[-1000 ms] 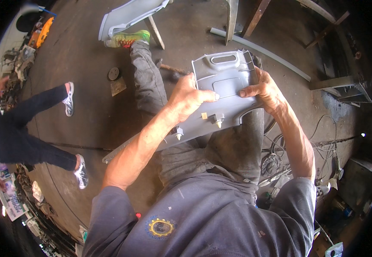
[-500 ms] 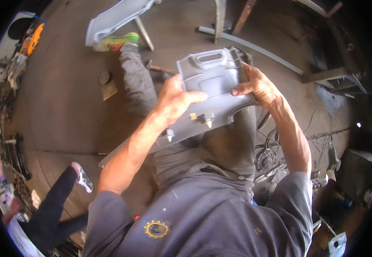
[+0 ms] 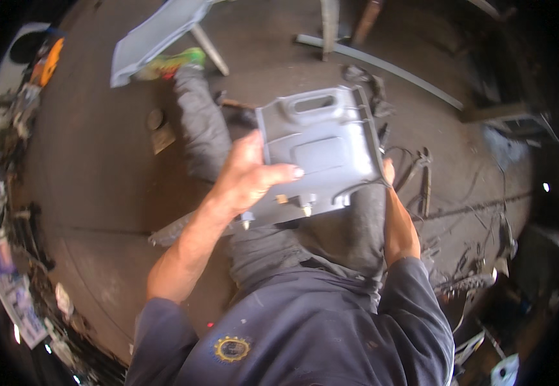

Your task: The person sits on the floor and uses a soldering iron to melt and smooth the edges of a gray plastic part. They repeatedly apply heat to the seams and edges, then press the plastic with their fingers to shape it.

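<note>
Second grey panel [image 3: 157, 42]: well apart from the left hand, up and to its left, a green shoe [image 3: 192, 56] showing at its edge.
Round disc [image 3: 156, 118]: on the floor, up and left of the left hand, just above a tan scrap [image 3: 162, 138].
Wooden handle [image 3: 237, 103]: above the left hand, perhaps a hammer's.
Left hand [image 3: 250, 175]: gripping the grey plastic trim panel [image 3: 356, 154] by its left edge, thumb across the face, other fingers mostly hidden.
Trim panel: over the person's lap, reaching rightward from the left hand, its slotted end pointing away.
Clips [image 3: 306, 210]: two, pale-tipped, below the left hand, with a tan pad [image 3: 282, 199] between them.
Right hand [image 3: 389, 172]: at the panel's right edge, mostly hidden; whether it grips cannot be told.
Pliers [image 3: 424, 174]: on the floor, just right of the right hand.
Step in hand: seemingly holding and handling the panel, clip side up.
Next move: would call for a firm left grip while the right hand shifts, with the clips kept off the trousers [image 3: 266, 248].
</note>
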Tool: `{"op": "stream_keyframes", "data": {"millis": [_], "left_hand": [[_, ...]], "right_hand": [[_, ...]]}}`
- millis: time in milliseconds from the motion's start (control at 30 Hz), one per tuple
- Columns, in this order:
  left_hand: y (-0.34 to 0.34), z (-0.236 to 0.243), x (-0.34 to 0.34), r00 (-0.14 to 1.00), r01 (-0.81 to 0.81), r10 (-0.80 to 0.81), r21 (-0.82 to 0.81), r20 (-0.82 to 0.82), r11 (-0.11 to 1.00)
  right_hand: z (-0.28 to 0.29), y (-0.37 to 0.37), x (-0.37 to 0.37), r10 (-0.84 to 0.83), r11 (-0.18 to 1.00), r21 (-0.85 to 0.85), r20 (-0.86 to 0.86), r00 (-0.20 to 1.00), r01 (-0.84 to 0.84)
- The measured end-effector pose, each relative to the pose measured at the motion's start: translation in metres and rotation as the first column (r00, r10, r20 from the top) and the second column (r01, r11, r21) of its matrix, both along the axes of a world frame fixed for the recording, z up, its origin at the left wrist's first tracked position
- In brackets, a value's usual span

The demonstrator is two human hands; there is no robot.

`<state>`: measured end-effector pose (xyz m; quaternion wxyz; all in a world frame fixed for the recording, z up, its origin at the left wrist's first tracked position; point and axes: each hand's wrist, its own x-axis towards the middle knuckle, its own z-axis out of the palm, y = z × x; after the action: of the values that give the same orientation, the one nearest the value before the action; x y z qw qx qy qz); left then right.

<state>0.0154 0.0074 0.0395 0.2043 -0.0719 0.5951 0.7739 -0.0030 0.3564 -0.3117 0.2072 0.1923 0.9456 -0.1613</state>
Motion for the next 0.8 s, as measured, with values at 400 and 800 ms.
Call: {"op": "stream_keyframes", "data": {"millis": [400,800], "left_hand": [[-0.004,-0.014,-0.007,0.997,0.055,-0.05,-0.072,0.059,0.996],[-0.007,-0.017,-0.008,0.995,0.025,-0.017,-0.079,0.101,0.997]], "right_hand": [[0.253,0.061,0.031,-0.505,0.701,-0.711,-0.441,0.742,0.054],[0.431,-0.051,0.081,0.454,0.805,-0.151,-0.466,0.76,-0.574]]}}
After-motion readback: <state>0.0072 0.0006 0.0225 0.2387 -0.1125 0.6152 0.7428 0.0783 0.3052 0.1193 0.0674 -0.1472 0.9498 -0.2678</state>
